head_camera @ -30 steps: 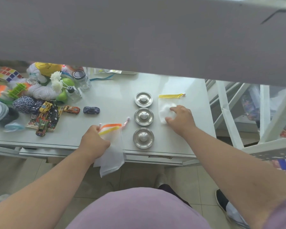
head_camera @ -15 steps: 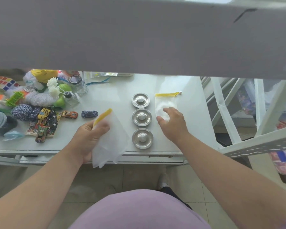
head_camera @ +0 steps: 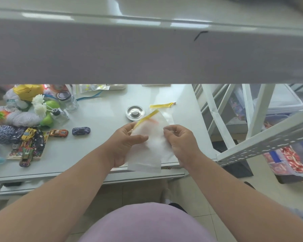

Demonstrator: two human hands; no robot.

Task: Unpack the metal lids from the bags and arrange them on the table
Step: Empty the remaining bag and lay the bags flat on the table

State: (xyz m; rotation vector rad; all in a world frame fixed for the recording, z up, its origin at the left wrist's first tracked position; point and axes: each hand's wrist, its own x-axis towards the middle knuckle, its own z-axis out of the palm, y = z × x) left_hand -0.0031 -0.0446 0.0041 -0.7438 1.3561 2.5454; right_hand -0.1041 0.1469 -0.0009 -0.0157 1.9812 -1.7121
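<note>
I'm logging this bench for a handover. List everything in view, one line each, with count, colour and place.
lid: one visible, silver, table centre
held bag: one, clear with yellow zip, between both hands
flat bag: one, clear, yellow zip, right of lid
toy cars: several, mixed colours, left of centre
jar: one, clear, dark lid, back left
yarn: several balls, white and navy, far left
flowers: white, back left
table: one, white
left hand: gripping held bag's left side
right hand: pinching held bag's right edge
</note>
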